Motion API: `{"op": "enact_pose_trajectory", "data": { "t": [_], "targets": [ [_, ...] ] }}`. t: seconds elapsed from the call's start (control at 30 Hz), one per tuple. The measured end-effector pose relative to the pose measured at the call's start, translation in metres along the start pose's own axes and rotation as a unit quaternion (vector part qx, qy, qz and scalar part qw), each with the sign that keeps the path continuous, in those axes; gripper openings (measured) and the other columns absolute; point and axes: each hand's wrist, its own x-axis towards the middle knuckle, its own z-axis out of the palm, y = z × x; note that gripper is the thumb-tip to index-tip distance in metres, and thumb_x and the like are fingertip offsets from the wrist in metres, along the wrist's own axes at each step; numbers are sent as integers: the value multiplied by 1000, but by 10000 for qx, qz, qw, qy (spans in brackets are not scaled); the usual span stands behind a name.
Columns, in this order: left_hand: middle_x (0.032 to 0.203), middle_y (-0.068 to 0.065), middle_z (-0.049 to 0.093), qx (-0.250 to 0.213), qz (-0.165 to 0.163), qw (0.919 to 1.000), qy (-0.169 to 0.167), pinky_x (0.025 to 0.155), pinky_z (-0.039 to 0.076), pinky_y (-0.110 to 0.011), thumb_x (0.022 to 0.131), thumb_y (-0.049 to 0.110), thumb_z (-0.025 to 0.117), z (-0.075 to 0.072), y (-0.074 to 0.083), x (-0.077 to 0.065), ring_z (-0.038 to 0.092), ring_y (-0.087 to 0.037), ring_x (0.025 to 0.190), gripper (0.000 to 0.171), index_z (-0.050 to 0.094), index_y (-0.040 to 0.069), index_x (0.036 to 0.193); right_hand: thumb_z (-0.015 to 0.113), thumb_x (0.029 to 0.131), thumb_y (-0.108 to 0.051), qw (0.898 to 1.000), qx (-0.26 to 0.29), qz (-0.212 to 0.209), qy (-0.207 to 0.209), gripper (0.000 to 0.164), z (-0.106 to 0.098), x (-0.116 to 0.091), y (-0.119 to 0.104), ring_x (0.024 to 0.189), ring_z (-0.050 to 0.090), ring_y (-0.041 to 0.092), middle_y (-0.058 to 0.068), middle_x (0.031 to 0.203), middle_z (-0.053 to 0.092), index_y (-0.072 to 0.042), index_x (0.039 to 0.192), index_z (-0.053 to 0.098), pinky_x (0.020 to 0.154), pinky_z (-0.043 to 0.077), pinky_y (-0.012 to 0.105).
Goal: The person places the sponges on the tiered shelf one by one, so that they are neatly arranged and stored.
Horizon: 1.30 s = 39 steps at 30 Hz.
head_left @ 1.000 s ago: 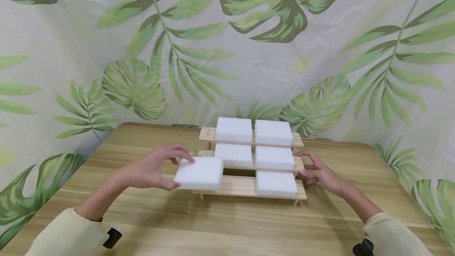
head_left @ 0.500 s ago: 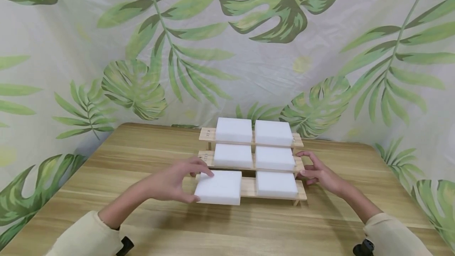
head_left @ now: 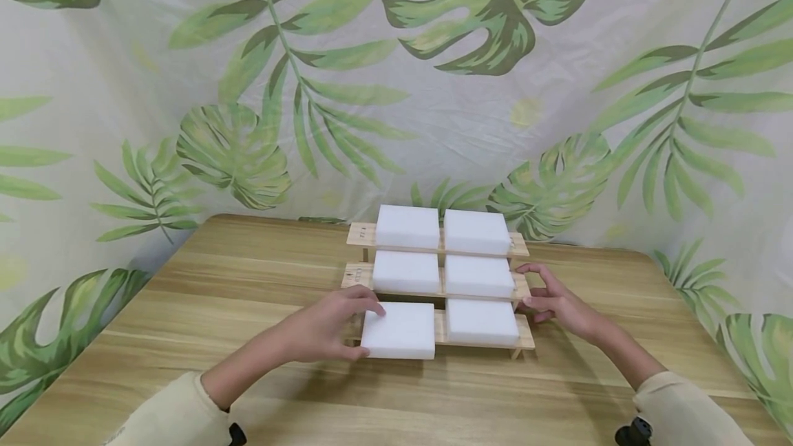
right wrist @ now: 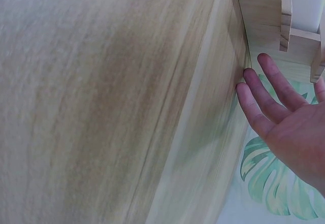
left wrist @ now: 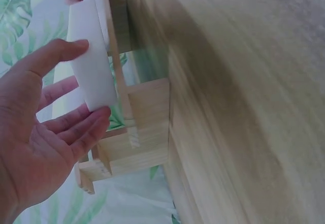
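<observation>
My left hand (head_left: 325,325) holds a white foam block (head_left: 399,331) by its left side, thumb at the front corner and fingers at the back and top. The block is over the left part of the lowest shelf of a three-step wooden stand (head_left: 525,332), jutting past its front edge. In the left wrist view, thumb and fingertips grip the ends of the block (left wrist: 92,56). My right hand (head_left: 560,305) is at the stand's right end, fingertips by the middle shelf; in the right wrist view its fingers (right wrist: 277,87) reach loosely toward the side panel.
Several more white foam blocks sit on the stand: two on the top shelf (head_left: 407,226), two on the middle one and one at the lower right (head_left: 482,321). The wooden table (head_left: 260,253) runs back to a leaf-print curtain (head_left: 347,122).
My left hand has carried the foam block rightward and down, from left of the stand to over its lowest shelf. The right hand has stayed in place.
</observation>
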Motion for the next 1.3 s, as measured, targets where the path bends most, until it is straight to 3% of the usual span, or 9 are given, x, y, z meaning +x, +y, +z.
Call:
{"op": "enact_pose_trajectory", "data": {
  "t": [0.33, 0.6, 0.7, 0.9, 1.07, 1.3],
  "targets": [
    [131, -12, 61, 340, -136, 9993, -53, 93, 56, -39, 86, 21, 85, 1, 5, -1, 63, -28, 115, 43, 70, 6, 123, 52, 104, -18, 10000, 59, -19, -16, 60, 1, 0, 2, 117, 64, 31, 30, 127, 64, 0, 151, 19, 88, 53, 47],
    [125, -12, 57, 702, -436, 9965, -100, 76, 56, -31, 90, 37, 81, -3, 11, -6, 61, -18, 97, 48, 71, 13, 131, 52, 105, -18, 10000, 39, -2, -4, 59, 1, 0, 3, 117, 64, 31, 31, 128, 64, 0, 150, 19, 88, 53, 47],
    [117, -7, 56, 581, -572, 9966, -99, 70, 53, -26, 90, 37, 82, -3, 12, -6, 60, -15, 92, 48, 72, 14, 131, 52, 105, -18, 10000, 48, 1, -4, 60, 1, -1, 3, 117, 64, 30, 31, 128, 64, 0, 150, 18, 88, 53, 47],
    [96, 3, 68, 85, -338, 9994, -69, 73, 54, -27, 88, 24, 84, -1, 6, -1, 60, -8, 83, 41, 74, 6, 123, 52, 105, -18, 10000, -1, 4, 5, 60, 1, -1, 2, 120, 63, 35, 33, 130, 62, 0, 151, 18, 88, 53, 47],
    [95, 3, 71, -209, -321, 9993, -20, 75, 55, -29, 86, 20, 86, 0, 2, 3, 60, -8, 83, 41, 74, 3, 121, 52, 104, -19, 10000, -50, 9, 34, 60, 1, -1, 0, 118, 64, 33, 30, 127, 65, -1, 151, 19, 88, 52, 46],
    [86, 5, 65, -240, -386, 9990, 19, 71, 52, -26, 87, 17, 84, 3, 0, 8, 57, -8, 79, 40, 73, 1, 121, 53, 104, -19, 10000, -48, 40, 21, 61, 1, 0, 0, 121, 63, 38, 31, 131, 62, -2, 152, 20, 89, 52, 47]
  ]
}}
